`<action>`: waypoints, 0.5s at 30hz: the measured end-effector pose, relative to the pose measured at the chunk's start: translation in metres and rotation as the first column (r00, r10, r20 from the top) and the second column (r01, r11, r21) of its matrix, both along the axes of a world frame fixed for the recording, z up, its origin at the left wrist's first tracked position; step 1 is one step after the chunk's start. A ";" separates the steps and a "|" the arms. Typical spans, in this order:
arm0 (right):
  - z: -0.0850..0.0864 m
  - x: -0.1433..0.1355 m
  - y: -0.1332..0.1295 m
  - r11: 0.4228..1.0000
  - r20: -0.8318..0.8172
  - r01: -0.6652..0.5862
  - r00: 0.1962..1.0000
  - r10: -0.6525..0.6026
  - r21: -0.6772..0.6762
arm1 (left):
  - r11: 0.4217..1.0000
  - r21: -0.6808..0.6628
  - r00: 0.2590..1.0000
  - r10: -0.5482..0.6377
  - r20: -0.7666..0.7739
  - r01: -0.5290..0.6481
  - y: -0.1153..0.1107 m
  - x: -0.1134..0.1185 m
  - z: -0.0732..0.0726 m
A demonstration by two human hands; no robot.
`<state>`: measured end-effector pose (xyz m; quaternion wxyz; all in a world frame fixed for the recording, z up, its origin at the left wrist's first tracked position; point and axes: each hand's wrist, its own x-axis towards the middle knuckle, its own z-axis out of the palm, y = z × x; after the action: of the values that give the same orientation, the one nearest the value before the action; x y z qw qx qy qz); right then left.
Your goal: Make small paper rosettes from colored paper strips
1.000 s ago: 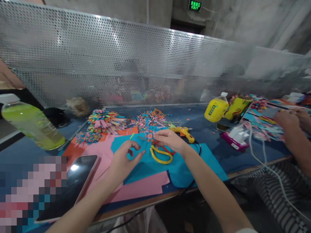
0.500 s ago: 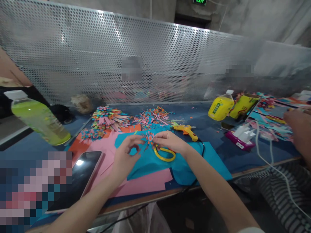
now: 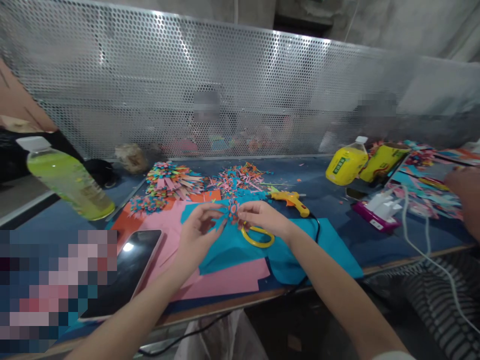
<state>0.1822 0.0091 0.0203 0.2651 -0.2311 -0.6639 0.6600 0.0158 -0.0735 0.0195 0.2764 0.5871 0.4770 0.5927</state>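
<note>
Between my hands is a small fringed paper flower [image 3: 233,209], orange and blue. My right hand [image 3: 258,218] pinches its right side between thumb and fingers. My left hand [image 3: 202,227] is curved at its left, with fingertips on or very close to the blue fringe. Just below lie the yellow scissor handles [image 3: 258,236] on blue paper [image 3: 221,250], and pink paper [image 3: 232,280] is under that. A yellow glue gun [image 3: 290,200] rests behind my right hand.
Paper flowers [image 3: 168,180] and cut strips [image 3: 240,177] are heaped behind. A phone [image 3: 131,270] and green bottle [image 3: 67,180] are at left. On the right are a yellow bottle [image 3: 345,165], a tissue pack [image 3: 377,215], a white cable and another person's hand [image 3: 465,192].
My left fingers have closed in on the flower, which has turned slightly. The whole view has shifted a little, moving the table items rightward in the picture.
</note>
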 end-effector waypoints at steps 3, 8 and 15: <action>-0.001 -0.002 0.000 1.000 -0.013 0.025 1.000 -0.025 0.008 | 1.000 0.009 1.000 -0.003 -0.007 0.003 0.000 0.001 -0.002; -0.004 -0.003 0.001 0.997 -0.109 0.054 0.992 -0.060 -0.056 | 1.000 0.017 1.000 -0.007 -0.004 0.007 0.000 0.003 -0.003; 0.001 -0.004 -0.003 0.978 -0.189 0.051 0.978 -0.090 -0.203 | 0.999 0.007 0.998 -0.037 0.059 0.037 -0.003 0.005 0.001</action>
<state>0.1777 0.0064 0.0211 0.3286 -0.2130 -0.5569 0.7324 0.0207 -0.0763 0.0201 0.2993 0.5791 0.4559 0.6060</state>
